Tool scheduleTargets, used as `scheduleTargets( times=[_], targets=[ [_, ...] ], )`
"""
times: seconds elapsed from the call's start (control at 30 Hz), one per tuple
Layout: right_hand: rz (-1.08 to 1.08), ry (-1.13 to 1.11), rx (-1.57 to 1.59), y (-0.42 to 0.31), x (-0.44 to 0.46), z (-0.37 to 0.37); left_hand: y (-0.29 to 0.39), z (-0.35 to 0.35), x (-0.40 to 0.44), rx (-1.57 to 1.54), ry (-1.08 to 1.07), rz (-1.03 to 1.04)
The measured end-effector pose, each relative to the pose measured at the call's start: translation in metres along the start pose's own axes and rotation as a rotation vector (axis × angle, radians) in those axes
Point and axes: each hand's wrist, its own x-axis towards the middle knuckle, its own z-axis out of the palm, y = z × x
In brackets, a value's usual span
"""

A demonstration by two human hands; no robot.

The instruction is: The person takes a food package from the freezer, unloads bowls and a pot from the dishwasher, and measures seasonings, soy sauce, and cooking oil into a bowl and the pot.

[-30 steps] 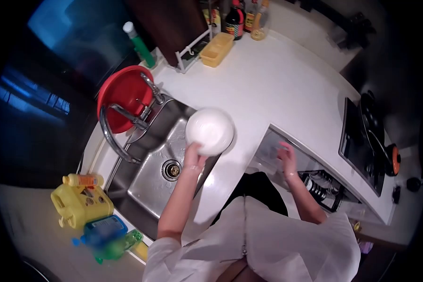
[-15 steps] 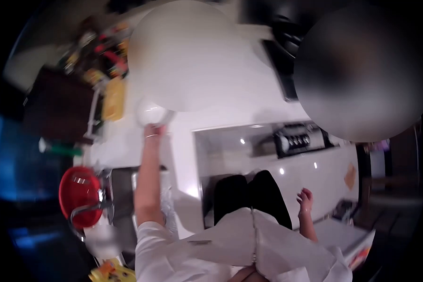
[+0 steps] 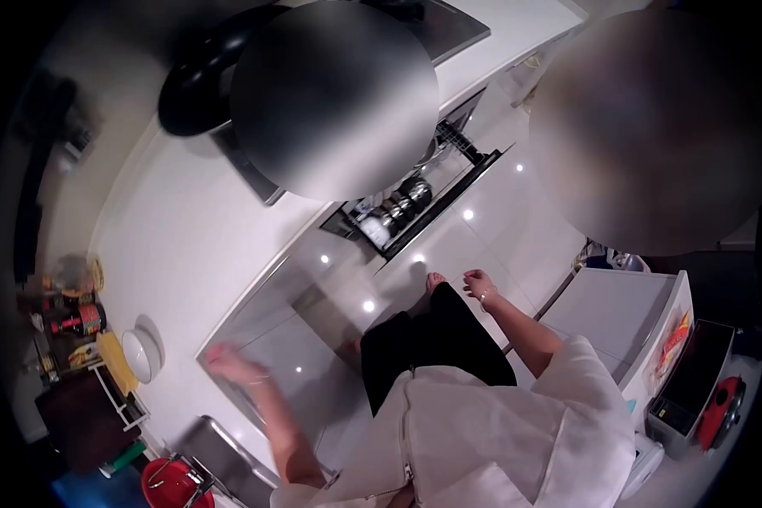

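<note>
My left hand [image 3: 235, 365] is over the front edge of the counter, blurred by motion, with its fingers seemingly stretched out and nothing visible in them. A white bowl [image 3: 142, 354] stands on the white counter [image 3: 173, 245] to its left, apart from the hand. My right hand [image 3: 480, 287] hangs over the tiled floor in front of my legs, fingers loosely bent and apart, holding nothing. A bracelet is on that wrist.
An open drawer [image 3: 432, 218] holding metal containers juts out below the counter. A black wok [image 3: 196, 89] is at the hob. Bottles [image 3: 78, 319], a red basin [image 3: 176, 487] and a sink [image 3: 220, 453] are at left; a white cabinet [image 3: 605, 313] stands right. Two blurred discs hide parts.
My left hand has come away from the white bowl, which stays on the counter. The view has turned right, bringing the wok and the open drawer nearer the middle.
</note>
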Motion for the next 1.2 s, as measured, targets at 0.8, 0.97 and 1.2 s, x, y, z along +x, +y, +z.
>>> scheduleTargets(
  times=[0.8,0.97,1.2],
  targets=[
    [-0.002,-0.363,0.185,-0.034,0.300,0.041,-0.079,0.319,-0.244,-0.324,-0.978,-1.215],
    [0.135,-0.201,0.280,-0.054,0.360,0.102,-0.090,0.319,-0.222,-0.329,-0.998,-1.140],
    [0.027,-0.418,0.532,-0.062,0.407,0.129,-0.096,0.332,-0.200,-0.346,-1.037,-1.041]
  ],
)
